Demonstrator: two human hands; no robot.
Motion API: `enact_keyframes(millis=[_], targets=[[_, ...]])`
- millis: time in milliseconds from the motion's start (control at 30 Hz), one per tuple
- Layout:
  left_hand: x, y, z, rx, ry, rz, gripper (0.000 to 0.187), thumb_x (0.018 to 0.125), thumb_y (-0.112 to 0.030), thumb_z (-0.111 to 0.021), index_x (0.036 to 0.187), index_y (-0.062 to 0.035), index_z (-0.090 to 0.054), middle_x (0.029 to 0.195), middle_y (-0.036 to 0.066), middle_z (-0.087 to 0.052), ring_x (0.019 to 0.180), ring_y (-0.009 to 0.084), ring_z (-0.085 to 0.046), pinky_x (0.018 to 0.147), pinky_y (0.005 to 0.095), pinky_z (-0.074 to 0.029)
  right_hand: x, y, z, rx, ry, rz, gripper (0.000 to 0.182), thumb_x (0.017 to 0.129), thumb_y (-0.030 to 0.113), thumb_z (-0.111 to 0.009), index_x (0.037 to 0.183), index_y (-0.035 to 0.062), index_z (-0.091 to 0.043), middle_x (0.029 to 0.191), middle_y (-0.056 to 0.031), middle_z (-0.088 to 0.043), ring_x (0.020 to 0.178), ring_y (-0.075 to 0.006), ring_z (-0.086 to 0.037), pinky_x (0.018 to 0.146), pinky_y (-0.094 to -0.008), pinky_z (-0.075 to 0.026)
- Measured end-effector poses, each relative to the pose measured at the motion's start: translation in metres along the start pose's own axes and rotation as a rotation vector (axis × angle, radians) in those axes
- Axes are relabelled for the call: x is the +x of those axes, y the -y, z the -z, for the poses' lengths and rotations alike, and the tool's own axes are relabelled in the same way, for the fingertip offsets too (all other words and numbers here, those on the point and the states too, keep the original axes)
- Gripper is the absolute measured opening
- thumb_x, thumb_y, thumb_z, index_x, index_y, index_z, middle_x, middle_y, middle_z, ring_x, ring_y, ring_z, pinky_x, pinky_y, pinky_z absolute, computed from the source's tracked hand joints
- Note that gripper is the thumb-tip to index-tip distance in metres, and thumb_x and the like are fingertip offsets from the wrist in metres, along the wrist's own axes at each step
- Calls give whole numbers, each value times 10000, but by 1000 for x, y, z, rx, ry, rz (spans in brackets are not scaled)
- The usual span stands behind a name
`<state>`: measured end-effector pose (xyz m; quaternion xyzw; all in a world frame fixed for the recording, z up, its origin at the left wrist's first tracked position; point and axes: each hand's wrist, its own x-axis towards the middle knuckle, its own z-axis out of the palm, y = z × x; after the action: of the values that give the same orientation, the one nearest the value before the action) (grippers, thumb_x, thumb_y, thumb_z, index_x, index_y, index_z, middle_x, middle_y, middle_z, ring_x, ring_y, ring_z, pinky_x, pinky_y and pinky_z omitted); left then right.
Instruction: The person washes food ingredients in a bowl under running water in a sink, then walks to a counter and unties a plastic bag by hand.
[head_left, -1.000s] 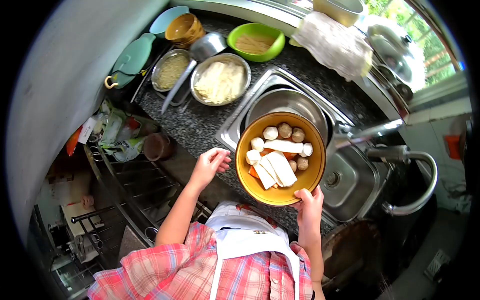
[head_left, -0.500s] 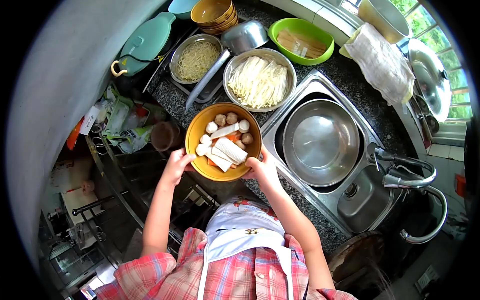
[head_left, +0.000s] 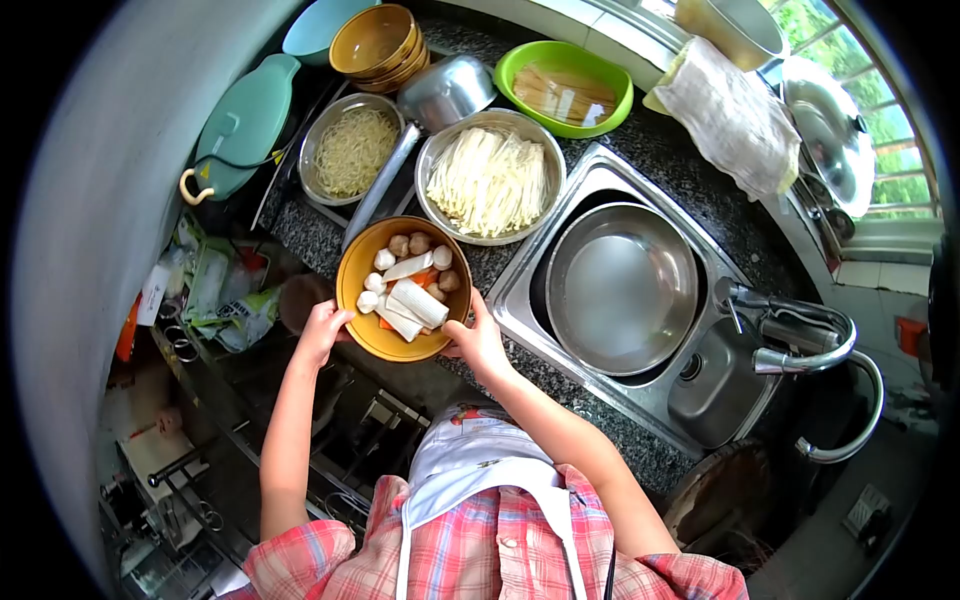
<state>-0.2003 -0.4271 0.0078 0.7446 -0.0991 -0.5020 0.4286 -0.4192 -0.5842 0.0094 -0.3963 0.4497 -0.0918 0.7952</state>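
An orange-brown bowl [head_left: 362, 335] is held between my two hands near the counter's front edge. My left hand [head_left: 325, 328] grips its lower left rim, and my right hand [head_left: 478, 335] grips its lower right rim. Inside lie several white and brown balls [head_left: 420, 243], thick white slices [head_left: 418, 302] and some orange pieces. Just beyond the bowl, a metal bowl of thin white mushrooms [head_left: 487, 183] stands beside a metal bowl of pale noodle-like strands [head_left: 355, 152].
A saucepan [head_left: 447, 93] rests upside down, its handle pointing toward me. Behind are stacked brown bowls [head_left: 375, 42] and a green basin [head_left: 565, 88] with tan strips in liquid. At right, a large metal basin [head_left: 622, 290] sits in the sink, beside the faucet [head_left: 800, 358].
The view has shifted, so the counter items appear further left. Both hands still hold the brown bowl, which also appears further left.
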Motion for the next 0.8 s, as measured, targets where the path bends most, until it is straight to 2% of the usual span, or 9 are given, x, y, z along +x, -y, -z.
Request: enact_keyframes(millis=[100,167,233,300,367,433,633,733,800], targets=[[4,-1,8,31,61,15,266,862,-119,-495,1084,16,-550,962,115,-628,814,200,-646,688,332,-559,-6,22,15,-331,106,-54,756,751,233,-672,1390,103,-288,952,-159,-635,807,-212,-642,619,-317,-529],[0,-8,7,-76,92,42,296,880,-157,-520,1135,-7,-530,995,80,-618,846,161,-630,688,310,-552,-7,33,57,-627,354,142,738,736,318,-713,1335,41,-384,946,-153,-658,888,-213,-631,849,-333,-460],[-6,-20,1,-86,72,44,302,897,-158,-495,1164,-17,-504,996,84,-615,850,172,-635,686,324,-561,-24,64,101,-682,386,195,610,760,273,-690,1275,27,-476,952,-121,-666,898,-198,-630,838,-318,-476],[-2,-13,2,-87,92,28,289,895,-137,-481,1153,-10,-505,974,93,-620,821,178,-642,673,330,-567,-39,102,139,-309,407,139,513,789,245,-656,1241,42,-524,938,-104,-670,911,-190,-624,838,-305,-480],[-4,-16,-2,-87,107,13,271,893,-123,-470,1133,-3,-514,956,98,-624,794,178,-646,663,336,-570,-25,111,168,-118,188,78,468,827,217,-616,1240,22,-516,1022,-93,-653,975,-152,-596,823,-271,-467],[-5,-15,-3,-94,93,39,264,893,-120,-465,1123,0,-516,962,100,-624,799,178,-646,659,341,-570,4,105,179,-436,-165,171,433,849,229,-592,1213,4,-528,1026,-85,-644,943,-138,-598,778,-257,-479],[-8,-37,1,94,-86,54,309,929,-306,-498,964,-14,-590,795,52,-641,664,142,-643,588,277,-544,22,108,132,-433,-80,244,348,851,222,-598,1133,19,-578,951,-79,-650,839,-128,-611,718,-258,-482],[26,-71,3,541,-511,-421,355,912,-335,-536,840,3,-620,680,81,-632,628,95,-606,578,259,-478,19,103,111,-301,-42,340,334,862,221,-590,1121,11,-572,951,-78,-648,847,-126,-604,737,-257,-473],[53,-103,-22,735,-553,-535,482,820,-458,-611,964,2,-611,789,149,-664,729,259,-653,668,341,-498,14,96,102,-227,-55,329,330,872,215,-584,1131,12,-561,957,-81,-648,861,-127,-600,752,-255,-466]])
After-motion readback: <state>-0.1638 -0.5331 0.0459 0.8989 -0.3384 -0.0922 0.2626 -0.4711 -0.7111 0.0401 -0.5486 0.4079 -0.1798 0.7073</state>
